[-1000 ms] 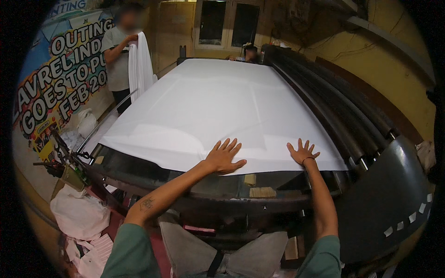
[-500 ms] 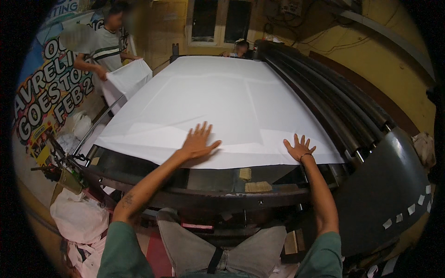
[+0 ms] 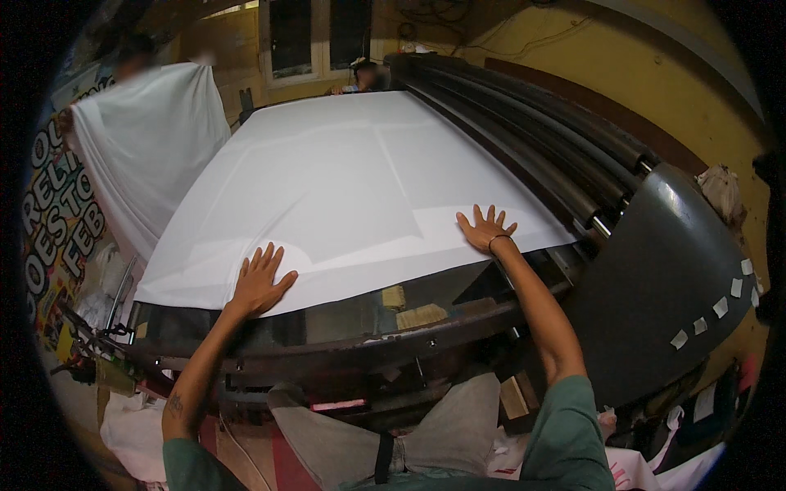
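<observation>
A wide white fabric sheet [image 3: 319, 172] lies over the bed of a large machine, with faint rectangular outlines showing through and creases near its left side. My left hand [image 3: 260, 282] rests palm down on the sheet's near edge, fingers spread. Farther right, my right hand [image 3: 485, 229] also lies flat on the near edge with its fingers apart; a dark band circles that wrist. Neither hand grips anything. Below the sheet's edge, the machine's dark front bed [image 3: 327, 315] shows, with tan patches [image 3: 420, 316] on it.
Long dark rollers [image 3: 524, 135] run along the right side, ending at a curved grey side cover [image 3: 663, 270]. At left, a person holds up white fabric [image 3: 160, 155]. Another person [image 3: 366, 78] is at the far end. White cloth bundles [image 3: 135, 430] lie low on the left.
My left hand has slid left along the near edge, and the hands are wider apart. The person at left has raised the white fabric, spreading it out. My view has turned rightward.
</observation>
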Demonstrator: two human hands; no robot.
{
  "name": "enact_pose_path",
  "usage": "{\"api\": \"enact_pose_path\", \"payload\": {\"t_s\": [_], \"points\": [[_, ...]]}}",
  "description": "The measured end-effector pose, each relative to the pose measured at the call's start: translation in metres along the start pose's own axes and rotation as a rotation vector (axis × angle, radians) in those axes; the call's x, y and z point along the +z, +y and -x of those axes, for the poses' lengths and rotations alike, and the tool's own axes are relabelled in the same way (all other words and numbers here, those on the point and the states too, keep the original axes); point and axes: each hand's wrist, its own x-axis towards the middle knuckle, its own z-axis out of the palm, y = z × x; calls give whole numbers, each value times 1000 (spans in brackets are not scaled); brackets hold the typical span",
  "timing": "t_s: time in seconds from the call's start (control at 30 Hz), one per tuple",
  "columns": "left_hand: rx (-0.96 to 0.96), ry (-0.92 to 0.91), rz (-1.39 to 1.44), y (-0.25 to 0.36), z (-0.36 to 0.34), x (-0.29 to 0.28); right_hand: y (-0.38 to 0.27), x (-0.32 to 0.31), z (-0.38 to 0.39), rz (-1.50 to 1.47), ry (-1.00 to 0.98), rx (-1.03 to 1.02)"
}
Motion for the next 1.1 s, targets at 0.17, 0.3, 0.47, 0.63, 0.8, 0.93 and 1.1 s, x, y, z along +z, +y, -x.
{"api": "enact_pose_path", "payload": {"t_s": [0.17, 0.3, 0.47, 0.63, 0.8, 0.93, 1.1], "points": [[-11, -6, -18, 5, 0, 0, -26, -1, -9, -6, 101, -11], [-13, -15, -38, 11, 3, -1, -45, 14, -6, 49, 62, -14], [-16, -57, -62, 1, -10, -15, -42, 18, -4, 99, 36, -14], [-14, 193, 88, -68, -62, -24, -40, 14, -6, 92, 7, -23], [-295, 84, -109, -178, -63, -15, -37, 15, -8, 100, 13, -19], [-535, 103, -43, -224, -23, -8, -34, 15, -8, 107, 11, -16], [-545, 86, -27, -233, -1, -13, -34, 10, -7, 98, -37, -7]]}}
